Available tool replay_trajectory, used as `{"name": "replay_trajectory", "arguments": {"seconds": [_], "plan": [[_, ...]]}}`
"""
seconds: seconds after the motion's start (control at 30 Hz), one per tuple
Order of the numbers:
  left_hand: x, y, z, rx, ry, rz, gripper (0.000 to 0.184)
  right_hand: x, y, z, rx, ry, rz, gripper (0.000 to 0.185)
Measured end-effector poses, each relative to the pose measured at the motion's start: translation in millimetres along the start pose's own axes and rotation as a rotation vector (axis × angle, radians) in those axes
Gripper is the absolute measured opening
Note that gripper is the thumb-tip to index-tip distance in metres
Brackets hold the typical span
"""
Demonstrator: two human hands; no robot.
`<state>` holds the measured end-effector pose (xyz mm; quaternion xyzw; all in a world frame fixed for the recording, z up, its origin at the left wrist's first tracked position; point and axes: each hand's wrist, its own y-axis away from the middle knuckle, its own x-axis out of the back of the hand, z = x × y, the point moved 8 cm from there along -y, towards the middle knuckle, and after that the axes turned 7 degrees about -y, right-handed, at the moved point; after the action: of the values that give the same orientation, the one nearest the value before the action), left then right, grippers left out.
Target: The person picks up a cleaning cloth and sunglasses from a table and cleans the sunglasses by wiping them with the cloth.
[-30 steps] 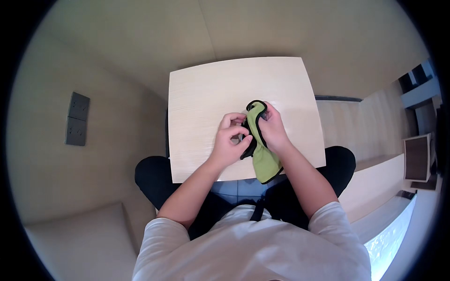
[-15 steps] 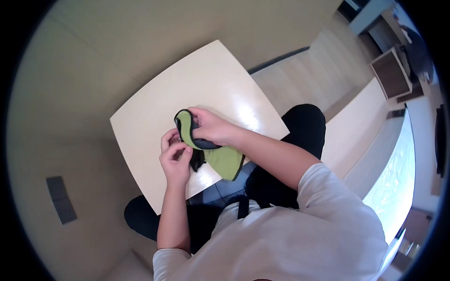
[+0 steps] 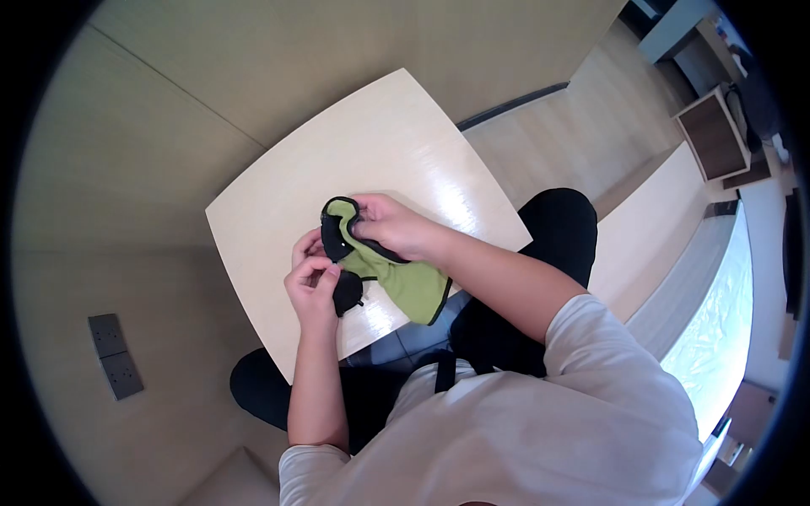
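A lime-green cloth piece with black edging (image 3: 409, 291) lies folded over the near part of the pale table (image 3: 337, 152). My right hand (image 3: 392, 226) grips its upper end, which curls into a loop with a black inner side. At the loop's left edge, my left hand (image 3: 312, 278) pinches the black part between thumb and fingers. Below those fingertips hangs a rounded black flap (image 3: 347, 293) with a small tab. The green end spreads toward the table's near edge. What kind of article it is, I cannot tell.
Behind the table stands a plain wall (image 3: 278, 76), with wall sockets (image 3: 116, 356) at the left. My knees (image 3: 561, 228) are on either side of the table. A plastic-wrapped white panel (image 3: 713, 320) and an open wooden box (image 3: 715, 135) are on the right.
The loop in my right hand has turned, showing more of its black inner side. The black flap has swung out below my left hand. The view has shifted slightly.
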<state>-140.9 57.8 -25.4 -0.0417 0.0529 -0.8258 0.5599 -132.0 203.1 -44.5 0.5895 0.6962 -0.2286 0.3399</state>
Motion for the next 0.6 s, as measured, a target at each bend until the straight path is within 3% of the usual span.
{"name": "replay_trajectory", "arguments": {"seconds": [0.17,0.23,0.4,0.5,0.6], "plan": [[-0.4,1.9,-6.7,0.035,0.059,-0.015,0.004,-7.4,2.5,-4.9,0.068,0.089,-0.040,0.051],[-14.6,6.9,-1.9,-0.077,-0.166,-0.154,0.002,-13.3,5.9,-8.4,0.031,0.250,-0.074,0.046],[-25.9,8.9,3.4,-0.121,-0.216,-0.218,0.012,-4.4,4.6,-12.8,0.122,0.364,0.048,0.016],[-25.7,9.0,0.8,-0.145,-0.244,-0.251,0.013,-6.1,7.6,-12.1,0.024,0.312,0.061,0.011],[-28.1,9.5,3.4,-0.118,-0.238,-0.217,0.011,2.5,2.6,-2.5,0.081,0.307,0.066,0.014]]}}
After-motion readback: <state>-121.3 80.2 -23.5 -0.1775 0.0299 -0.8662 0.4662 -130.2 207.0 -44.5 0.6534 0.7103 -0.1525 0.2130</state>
